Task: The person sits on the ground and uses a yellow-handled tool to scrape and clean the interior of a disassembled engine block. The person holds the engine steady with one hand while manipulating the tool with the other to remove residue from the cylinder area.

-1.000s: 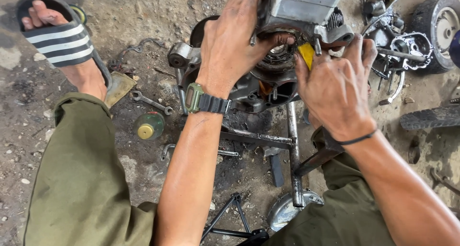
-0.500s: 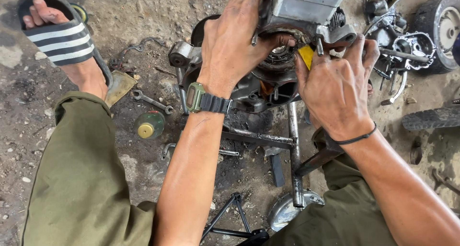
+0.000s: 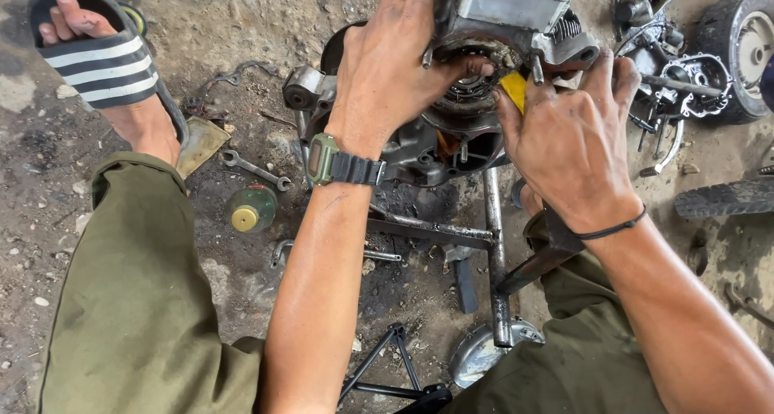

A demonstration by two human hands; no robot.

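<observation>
Up at the top centre of the head view, a greasy metal engine block (image 3: pixel 451 140) sits on a welded steel stand (image 3: pixel 493 245) over the dirt. The left hand (image 3: pixel 395 67), wearing a green wristwatch (image 3: pixel 339 162), curls its fingers into the round opening at the block's top. The right hand (image 3: pixel 568 140) is spread against the block's right side, fingertips by a yellow piece (image 3: pixel 513 87); whether it pinches that piece I cannot tell. The block looks heavy, rigid and oil-slick, so it is best gripped by its cast edges and studs. Lower left lie a small wrench (image 3: pixel 258 170) and a yellow-capped bottle (image 3: pixel 250 211); a wheel (image 3: pixel 742 39) sits upper right.
</observation>
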